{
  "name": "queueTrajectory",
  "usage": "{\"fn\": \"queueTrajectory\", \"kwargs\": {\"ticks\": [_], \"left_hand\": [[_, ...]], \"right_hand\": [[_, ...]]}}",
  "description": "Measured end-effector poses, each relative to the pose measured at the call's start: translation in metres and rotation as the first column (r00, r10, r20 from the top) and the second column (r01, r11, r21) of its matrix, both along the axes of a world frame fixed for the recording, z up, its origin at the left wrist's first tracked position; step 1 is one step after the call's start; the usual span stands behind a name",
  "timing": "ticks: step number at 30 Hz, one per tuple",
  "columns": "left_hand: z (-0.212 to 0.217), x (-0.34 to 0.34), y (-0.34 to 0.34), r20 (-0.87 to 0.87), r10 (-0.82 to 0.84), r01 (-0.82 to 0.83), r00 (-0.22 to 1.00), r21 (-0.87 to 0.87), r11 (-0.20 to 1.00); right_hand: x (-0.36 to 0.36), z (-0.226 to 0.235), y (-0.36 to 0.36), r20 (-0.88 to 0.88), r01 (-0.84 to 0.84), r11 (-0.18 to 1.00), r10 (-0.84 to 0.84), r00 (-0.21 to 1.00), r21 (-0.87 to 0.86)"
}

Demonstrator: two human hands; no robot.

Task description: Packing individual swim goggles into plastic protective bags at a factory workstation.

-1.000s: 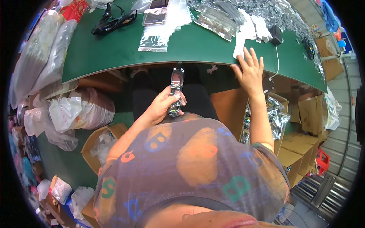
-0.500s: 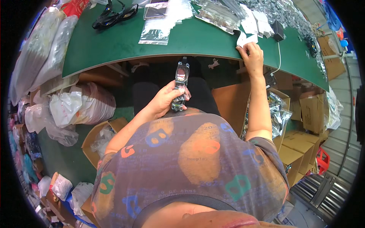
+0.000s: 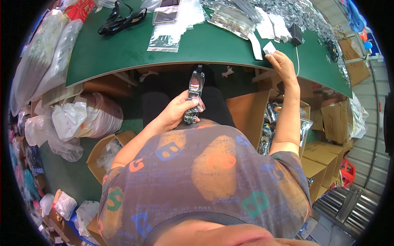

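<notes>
1. Nearest, a grey short-sleeved shirt with coloured prints [image 3: 213, 172] covers the person's torso.
2. Just beyond it, the left hand [image 3: 179, 110] grips a pair of goggles with clear lenses and a black frame [image 3: 196, 84], its thumb pressed on the near end. The goggles are held lengthwise over the lap, in front of the table edge.
3. To the right stands an open brown cardboard box [image 3: 244, 119] with shiny clear packets [image 3: 266, 133] inside, below the right forearm.
4. Farther out, the right hand [image 3: 284, 66] pinches a small white folded paper slip [image 3: 269, 48] between thumb and fingers, above the near edge of the green-topped table [image 3: 111, 59].
5. Just left of the slip, a narrow white paper strip [image 3: 255, 47] lies on the table.
6. Beyond, from left to right, lie black strapped eyewear [image 3: 121, 21], flat clear plastic bags [image 3: 164, 42], a stack of clear plastic pieces [image 3: 232, 21], white paper sheets [image 3: 265, 26] and a black block-shaped power adapter [image 3: 295, 35].
</notes>
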State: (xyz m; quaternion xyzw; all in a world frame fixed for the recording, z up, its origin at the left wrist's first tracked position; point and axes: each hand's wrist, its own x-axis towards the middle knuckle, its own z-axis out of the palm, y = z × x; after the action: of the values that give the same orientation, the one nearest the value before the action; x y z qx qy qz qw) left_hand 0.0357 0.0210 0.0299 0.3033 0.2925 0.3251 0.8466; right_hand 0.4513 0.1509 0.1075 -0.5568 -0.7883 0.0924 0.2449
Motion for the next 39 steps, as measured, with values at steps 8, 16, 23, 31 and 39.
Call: {"fn": "queueTrajectory", "kwargs": {"ticks": [8, 16, 23, 31, 39], "left_hand": [[-0.003, 0.002, 0.000, 0.007, -0.009, 0.009, 1.000, -0.008, 1.000], [-0.001, 0.003, 0.000, -0.002, -0.012, 0.012, 1.000, 0.013, 1.000], [0.000, 0.003, 0.001, 0.008, -0.005, 0.005, 1.000, -0.001, 1.000], [-0.007, 0.007, 0.002, -0.074, 0.032, -0.036, 0.997, -0.062, 0.997], [-0.010, 0.003, -0.003, 0.053, 0.231, -0.211, 0.972, -0.244, 0.946]], "right_hand": [[0.010, -0.005, 0.001, 0.073, 0.152, 0.948, -0.179, 0.981, 0.280], [0.007, -0.019, 0.010, 0.112, 0.246, 0.954, -0.267, 0.957, 0.172], [0.043, -0.037, 0.019, -0.369, 0.212, 0.963, -0.260, 0.892, -0.166], [-0.125, 0.036, -0.061, -0.220, -0.142, 0.925, 0.229, 0.948, 0.352], [-0.222, -0.039, -0.115, -0.023, -0.626, 0.759, 0.640, 0.768, 0.179]]}}
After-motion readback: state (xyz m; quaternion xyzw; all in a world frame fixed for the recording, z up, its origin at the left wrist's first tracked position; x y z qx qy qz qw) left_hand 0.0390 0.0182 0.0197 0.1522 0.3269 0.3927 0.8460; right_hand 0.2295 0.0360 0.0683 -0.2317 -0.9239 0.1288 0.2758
